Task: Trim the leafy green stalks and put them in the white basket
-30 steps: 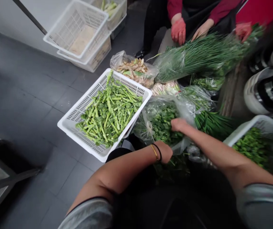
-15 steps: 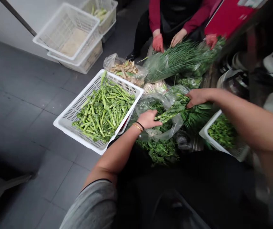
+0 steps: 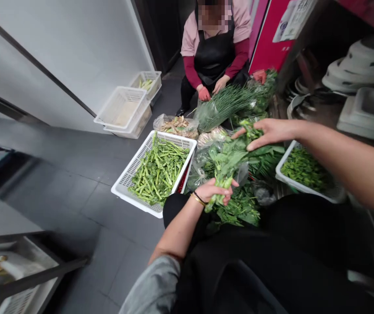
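My left hand [image 3: 213, 191] is closed around the pale stems of a bunch of leafy greens [image 3: 228, 159], its leaves pointing away from me. At the leafy end, my right hand [image 3: 265, 133] has its thumb and fingers spread, with some leaves showing between them; whether it touches them firmly is unclear. Beneath the bunch lie a clear plastic bag [image 3: 200, 168] and more loose greens [image 3: 239, 209]. To the left, a white slotted basket [image 3: 124, 185] holds many green stalks [image 3: 157, 174].
Across from me sits a co-worker in a black apron [image 3: 214, 56], hands by a bundle of long thin green stalks [image 3: 222, 107]. A bag of brownish trimmings [image 3: 176, 125] lies nearby. Stacked white baskets [image 3: 121, 111] stand by the wall; a white basket of chopped greens [image 3: 280, 172] is at right.
The bunch has turned more upright and nearer me, with my left hand lower on its stems. My right hand's fingers have spread from their grip. The view has tilted up.
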{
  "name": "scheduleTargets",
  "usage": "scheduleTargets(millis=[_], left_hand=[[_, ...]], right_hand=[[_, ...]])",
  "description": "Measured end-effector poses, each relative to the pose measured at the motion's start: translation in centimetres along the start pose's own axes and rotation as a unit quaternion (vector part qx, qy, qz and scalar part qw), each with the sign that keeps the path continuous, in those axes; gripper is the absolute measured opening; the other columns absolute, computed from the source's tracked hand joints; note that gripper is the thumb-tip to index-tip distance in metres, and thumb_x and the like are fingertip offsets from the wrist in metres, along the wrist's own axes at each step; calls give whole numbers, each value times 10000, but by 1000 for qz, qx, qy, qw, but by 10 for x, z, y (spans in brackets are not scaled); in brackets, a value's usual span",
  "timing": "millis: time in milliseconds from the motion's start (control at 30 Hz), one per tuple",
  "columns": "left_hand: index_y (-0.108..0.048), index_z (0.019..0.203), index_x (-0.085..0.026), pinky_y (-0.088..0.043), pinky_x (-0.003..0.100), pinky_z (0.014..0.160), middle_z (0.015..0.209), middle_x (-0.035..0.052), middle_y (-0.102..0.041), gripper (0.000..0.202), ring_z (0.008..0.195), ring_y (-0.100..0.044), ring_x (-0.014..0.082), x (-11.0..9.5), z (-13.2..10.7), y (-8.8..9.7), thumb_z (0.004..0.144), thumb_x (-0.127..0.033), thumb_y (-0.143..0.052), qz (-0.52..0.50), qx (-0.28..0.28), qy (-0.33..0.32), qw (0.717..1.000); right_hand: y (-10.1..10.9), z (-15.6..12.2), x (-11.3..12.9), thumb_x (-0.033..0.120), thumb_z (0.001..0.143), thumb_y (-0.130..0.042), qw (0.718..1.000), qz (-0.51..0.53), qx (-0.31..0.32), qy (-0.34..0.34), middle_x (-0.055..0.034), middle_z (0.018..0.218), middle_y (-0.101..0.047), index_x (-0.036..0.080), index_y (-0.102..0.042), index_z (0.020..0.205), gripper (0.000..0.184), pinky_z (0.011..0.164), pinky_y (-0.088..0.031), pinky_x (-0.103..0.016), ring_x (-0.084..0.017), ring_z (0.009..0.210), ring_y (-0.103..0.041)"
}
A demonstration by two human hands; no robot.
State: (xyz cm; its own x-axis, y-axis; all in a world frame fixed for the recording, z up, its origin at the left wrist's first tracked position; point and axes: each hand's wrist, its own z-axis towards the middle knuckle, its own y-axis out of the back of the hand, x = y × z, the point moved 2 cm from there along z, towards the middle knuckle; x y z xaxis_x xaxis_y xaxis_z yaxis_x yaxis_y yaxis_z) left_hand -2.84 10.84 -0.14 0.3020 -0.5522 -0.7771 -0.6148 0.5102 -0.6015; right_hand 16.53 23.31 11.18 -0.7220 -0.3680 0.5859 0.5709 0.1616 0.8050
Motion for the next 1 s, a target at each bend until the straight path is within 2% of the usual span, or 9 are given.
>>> scheduleTargets(millis=[233, 400, 533, 600, 700, 767, 833, 933, 1000], left_hand=[[-529, 912, -154, -437, 239, 487, 612, -32, -539, 421, 476, -496, 84, 17, -43, 4, 578, -228, -774, -92, -197, -50, 975], [-525, 831, -143, -469, 248, 502, 616, -16, -558, 344, 489, -537, 95, 5, -33, -17, 662, -347, -745, -123, -295, -51, 946], [-534, 879, -128, -485, 260, 493, 633, 3, -606, 443, 468, -562, 115, 9, -28, -37, 576, -297, -809, -41, -324, 1, 945], [-528, 909, -133, -491, 255, 504, 632, -4, -607, 496, 478, -571, 115, 12, -32, -44, 534, -260, -827, -35, -324, -21, 945], [-516, 920, -148, -500, 253, 521, 651, -21, -593, 500, 486, -568, 101, 12, -41, -48, 544, -274, -820, -49, -355, -94, 929], [-510, 915, -160, -509, 258, 542, 668, -33, -576, 494, 510, -569, 95, 9, -45, -49, 547, -279, -818, -63, -379, -132, 914], [-513, 904, -166, -524, 272, 579, 687, -41, -563, 499, 548, -570, 92, 6, -46, -50, 527, -260, -827, -74, -391, -154, 904], [-527, 891, -163, -529, 280, 627, 719, -40, -564, 507, 587, -576, 89, 3, -40, -55, 492, -216, -835, -85, -371, -163, 910], [-529, 890, -156, -507, 260, 597, 721, -32, -574, 497, 582, -588, 98, 2, -34, -59, 499, -215, -830, -91, -352, -160, 918]], right_hand=[[-17, -71, -30, 455, 820, -532, 995, 34, 97, 5, -101, 967, -690, 129, -645, 1037, 407, 735, -446, -314, -215, 846, -617], [-64, -94, 13, 270, 791, -564, 933, -198, 246, 172, -109, 833, -690, 152, -645, 981, 237, 580, -395, -280, -217, 691, -633], [-77, -93, 51, 124, 823, -462, 888, -298, 209, 282, -133, 783, -663, 119, -631, 977, 228, 553, -359, -278, -198, 618, -611], [-70, -91, 57, 125, 823, -475, 889, -283, 175, 313, -133, 827, -659, 132, -623, 1009, 238, 611, -393, -305, -217, 701, -620], [-45, -98, 55, 256, 792, -586, 922, -193, 70, 329, -161, 1144, -606, 181, -546, 1201, 418, 831, -412, -423, -313, 1065, -549], [-29, -110, 46, 372, 783, -615, 957, -81, -25, 276, -140, 1259, -548, 215, -505, 1260, 514, 924, -383, -462, -328, 1182, -474], [-26, -122, 35, 458, 798, -585, 983, 67, -79, 153, -110, 1088, -631, 225, -569, 1158, 429, 831, -454, -414, -284, 1016, -582], [-58, -128, 26, 555, 755, -589, 961, 273, 33, -33, -24, 631, -613, 196, -614, 877, 380, 519, -444, -303, -175, 553, -574], [-85, -124, 30, 584, 717, -604, 928, 350, 93, -87, 13, 489, -533, 190, -553, 682, 399, 436, -379, -269, -130, 428, -481]])
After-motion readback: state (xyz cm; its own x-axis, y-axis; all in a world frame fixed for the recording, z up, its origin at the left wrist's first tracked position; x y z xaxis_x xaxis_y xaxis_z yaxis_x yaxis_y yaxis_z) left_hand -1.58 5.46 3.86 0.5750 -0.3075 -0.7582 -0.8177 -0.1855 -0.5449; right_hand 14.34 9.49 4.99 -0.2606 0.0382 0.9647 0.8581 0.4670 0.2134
